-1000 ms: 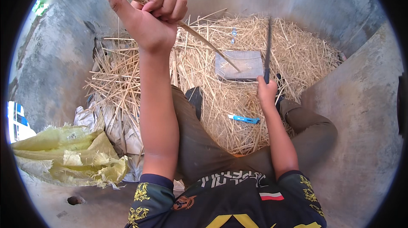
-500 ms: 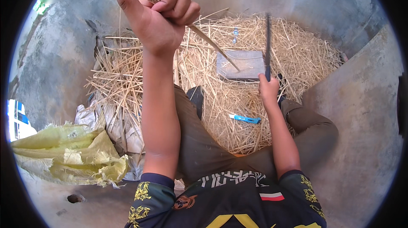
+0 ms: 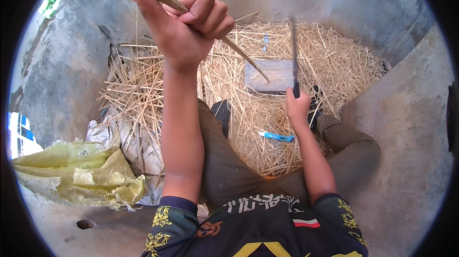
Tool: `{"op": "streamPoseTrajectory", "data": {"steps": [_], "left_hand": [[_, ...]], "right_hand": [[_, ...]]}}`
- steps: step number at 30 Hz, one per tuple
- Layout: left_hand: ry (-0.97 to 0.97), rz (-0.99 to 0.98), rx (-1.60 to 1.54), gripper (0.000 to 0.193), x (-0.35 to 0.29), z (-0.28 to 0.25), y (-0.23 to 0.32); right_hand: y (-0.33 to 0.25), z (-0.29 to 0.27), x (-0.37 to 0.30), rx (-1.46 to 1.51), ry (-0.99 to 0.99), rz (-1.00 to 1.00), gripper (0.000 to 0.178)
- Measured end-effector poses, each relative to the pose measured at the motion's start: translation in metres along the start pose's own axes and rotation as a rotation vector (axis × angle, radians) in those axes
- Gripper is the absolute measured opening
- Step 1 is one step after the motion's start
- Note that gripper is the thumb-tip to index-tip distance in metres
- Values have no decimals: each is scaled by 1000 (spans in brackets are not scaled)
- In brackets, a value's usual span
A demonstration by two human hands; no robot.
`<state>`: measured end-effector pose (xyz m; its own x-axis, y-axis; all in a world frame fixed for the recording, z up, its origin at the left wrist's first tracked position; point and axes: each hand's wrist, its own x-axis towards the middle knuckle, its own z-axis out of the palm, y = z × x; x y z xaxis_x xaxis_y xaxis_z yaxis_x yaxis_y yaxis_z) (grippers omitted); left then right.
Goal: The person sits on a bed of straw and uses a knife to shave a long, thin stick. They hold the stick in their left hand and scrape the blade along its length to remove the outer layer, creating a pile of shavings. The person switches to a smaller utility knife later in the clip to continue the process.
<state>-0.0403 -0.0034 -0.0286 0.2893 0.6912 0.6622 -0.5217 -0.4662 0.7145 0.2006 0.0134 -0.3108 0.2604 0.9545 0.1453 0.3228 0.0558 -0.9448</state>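
Raised at the upper left, my left hand (image 3: 196,32) is closed around a long bamboo strip (image 3: 245,55), thumb stretched along it. The strip slants down to the right, and its lower end meets the top of a grey rectangular block (image 3: 279,71) lying on the straw; its upper end leaves the picture. My right hand (image 3: 298,106) grips the black handle of a long, narrow knife (image 3: 294,51). The blade points away from me, just beside the block's right edge and apart from the strip. Motion slightly blurs the blade.
Shavings and straw (image 3: 334,56) cover the floor between my legs. A blue box cutter (image 3: 277,137) lies near my lap. Cut strips (image 3: 136,89) are heaped at left, by a torn yellow sack (image 3: 95,175). Concrete walls (image 3: 401,108) stand close on the right and ahead.
My left hand has moved slightly down and right with the strip. My right hand has shifted a little left, bringing the knife closer to the block, its blade tilted differently.
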Motion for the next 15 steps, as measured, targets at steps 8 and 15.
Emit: {"op": "streamPoseTrajectory", "data": {"steps": [8,15], "left_hand": [[0,-6,-27,80,1,-6,3],[91,-22,-32,81,1,-4,7]], "right_hand": [[150,10,-2,-601,-259,270,43],[0,-11,21,203,-21,126,38]]}}
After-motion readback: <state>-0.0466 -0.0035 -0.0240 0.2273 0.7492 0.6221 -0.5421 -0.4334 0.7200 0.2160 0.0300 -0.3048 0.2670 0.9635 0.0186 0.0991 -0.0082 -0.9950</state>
